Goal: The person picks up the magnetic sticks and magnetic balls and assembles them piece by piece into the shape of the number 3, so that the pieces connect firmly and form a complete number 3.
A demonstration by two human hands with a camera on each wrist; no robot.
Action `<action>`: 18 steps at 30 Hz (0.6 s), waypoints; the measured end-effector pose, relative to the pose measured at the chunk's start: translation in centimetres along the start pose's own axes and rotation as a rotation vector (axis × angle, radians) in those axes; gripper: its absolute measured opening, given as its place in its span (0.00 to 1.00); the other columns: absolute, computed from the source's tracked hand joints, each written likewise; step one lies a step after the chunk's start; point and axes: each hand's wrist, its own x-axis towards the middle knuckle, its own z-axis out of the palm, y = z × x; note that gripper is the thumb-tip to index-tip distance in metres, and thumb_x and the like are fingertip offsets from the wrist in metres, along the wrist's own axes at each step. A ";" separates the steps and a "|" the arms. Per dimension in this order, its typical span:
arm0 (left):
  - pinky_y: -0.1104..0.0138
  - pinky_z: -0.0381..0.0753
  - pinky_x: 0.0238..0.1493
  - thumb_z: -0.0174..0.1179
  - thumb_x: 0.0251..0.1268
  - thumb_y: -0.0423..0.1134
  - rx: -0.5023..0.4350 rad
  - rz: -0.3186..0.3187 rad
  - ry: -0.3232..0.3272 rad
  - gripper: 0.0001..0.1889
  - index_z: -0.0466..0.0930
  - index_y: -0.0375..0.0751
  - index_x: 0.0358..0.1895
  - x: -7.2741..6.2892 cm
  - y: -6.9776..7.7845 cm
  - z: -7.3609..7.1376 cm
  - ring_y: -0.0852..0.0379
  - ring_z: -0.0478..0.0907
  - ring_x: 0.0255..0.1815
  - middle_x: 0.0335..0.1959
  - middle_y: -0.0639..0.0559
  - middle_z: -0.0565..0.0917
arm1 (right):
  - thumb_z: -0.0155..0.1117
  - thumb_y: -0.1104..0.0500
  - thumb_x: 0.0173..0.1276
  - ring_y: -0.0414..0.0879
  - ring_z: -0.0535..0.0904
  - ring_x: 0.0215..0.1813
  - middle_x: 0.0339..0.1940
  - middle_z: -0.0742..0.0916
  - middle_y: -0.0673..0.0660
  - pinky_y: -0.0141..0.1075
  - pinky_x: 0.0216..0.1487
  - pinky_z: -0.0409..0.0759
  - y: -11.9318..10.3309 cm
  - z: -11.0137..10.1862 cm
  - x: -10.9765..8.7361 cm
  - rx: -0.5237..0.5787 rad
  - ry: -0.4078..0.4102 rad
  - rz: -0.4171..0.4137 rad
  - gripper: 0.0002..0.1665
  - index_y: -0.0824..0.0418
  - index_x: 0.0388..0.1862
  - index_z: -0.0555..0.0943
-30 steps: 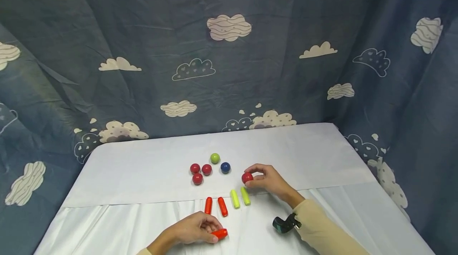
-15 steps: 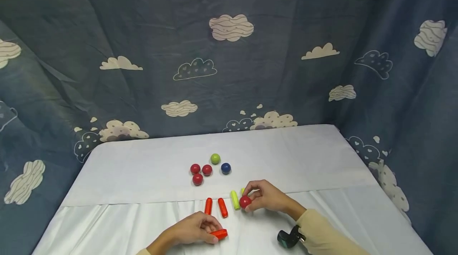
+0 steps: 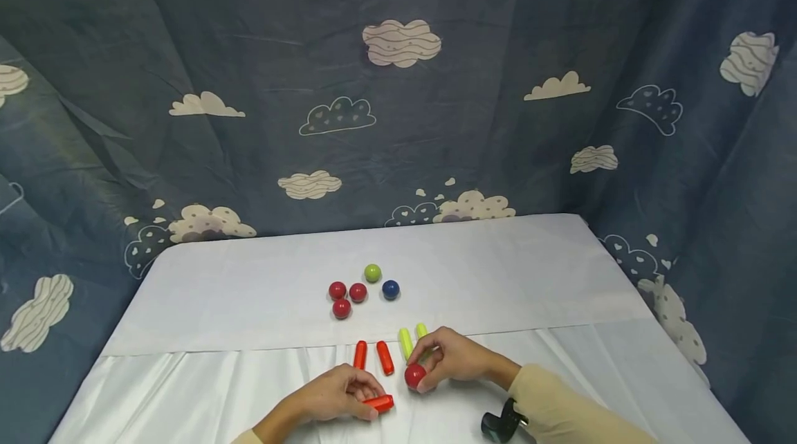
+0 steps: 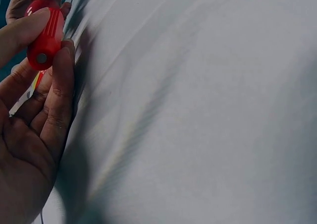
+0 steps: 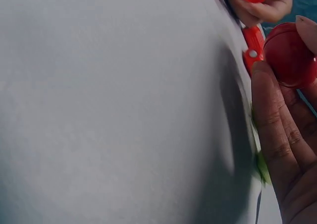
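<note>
My left hand (image 3: 336, 394) pinches a red rod (image 3: 380, 403) between thumb and fingers, low over the near part of the table. In the left wrist view the rod (image 4: 53, 33) shows ridged sides and a round grey disc in its end. My right hand (image 3: 457, 357) grips a glossy red ball (image 3: 415, 376) by its fingertips, just right of and beyond the rod. Up close in the right wrist view, the ball (image 5: 290, 55) has a fine seam line. Ball and rod are apart in the head view. Two more red rods (image 3: 385, 358) lie beyond my left hand.
Two yellow-green rods (image 3: 406, 343) lie beside my right hand, one partly behind its fingers. Farther back sit three red balls (image 3: 341, 309), a green ball (image 3: 372, 273) and a blue ball (image 3: 390, 290). A dark cloud-patterned curtain (image 3: 249, 153) surrounds the white-covered table (image 3: 529, 271).
My right hand has brought the red ball from beyond the yellow-green rods toward me and slightly left, closer to the held red rod. My left hand has stayed nearly still.
</note>
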 end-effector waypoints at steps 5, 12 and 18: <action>0.74 0.70 0.31 0.70 0.54 0.32 -0.010 0.017 -0.002 0.10 0.85 0.39 0.40 0.0 -0.2 0.0 0.63 0.72 0.28 0.26 0.56 0.79 | 0.74 0.71 0.51 0.37 0.81 0.27 0.31 0.87 0.56 0.28 0.34 0.79 0.3 0.5 0.3 -0.023 -0.057 -0.011 0.17 0.64 0.42 0.83; 0.75 0.69 0.30 0.70 0.53 0.31 0.014 0.024 0.008 0.10 0.85 0.39 0.39 0.1 -0.2 0.0 0.63 0.71 0.27 0.26 0.57 0.78 | 0.75 0.71 0.50 0.36 0.77 0.23 0.24 0.86 0.56 0.26 0.29 0.75 0.4 1.0 0.6 -0.071 -0.060 0.003 0.17 0.59 0.39 0.83; 0.75 0.68 0.29 0.70 0.53 0.32 0.038 0.021 0.016 0.09 0.85 0.40 0.38 0.1 -0.1 0.1 0.64 0.70 0.25 0.24 0.58 0.77 | 0.75 0.71 0.49 0.37 0.76 0.22 0.22 0.85 0.54 0.25 0.26 0.73 0.3 1.5 0.7 -0.084 -0.045 0.014 0.16 0.59 0.36 0.83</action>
